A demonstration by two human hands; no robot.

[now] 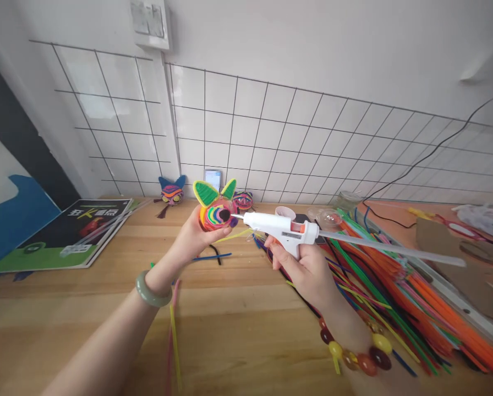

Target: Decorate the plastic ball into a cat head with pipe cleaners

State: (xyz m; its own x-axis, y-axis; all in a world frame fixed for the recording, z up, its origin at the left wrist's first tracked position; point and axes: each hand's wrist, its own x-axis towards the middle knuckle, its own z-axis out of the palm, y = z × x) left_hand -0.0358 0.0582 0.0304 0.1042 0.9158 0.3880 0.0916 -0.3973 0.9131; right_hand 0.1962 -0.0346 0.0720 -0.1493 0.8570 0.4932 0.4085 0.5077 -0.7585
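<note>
Left hand (pixel 191 237) closed around one striped pipe-cleaner mask (pixel 214 210), held above the wooden table (pixel 238 330). Right hand (pixel 306 272) clenched on one white glue gun (pixel 285 230), nozzle touching the mask at its 3 o'clock side. Two more masks (pixel 171 192) at 12 o'clock (against the wire grid). Tray (pixel 456 300) at 3 o'clock, loaded with pipe cleaners (pixel 399 286), too many to count. One jar (pixel 346 199) beyond, contents unclear.
</note>
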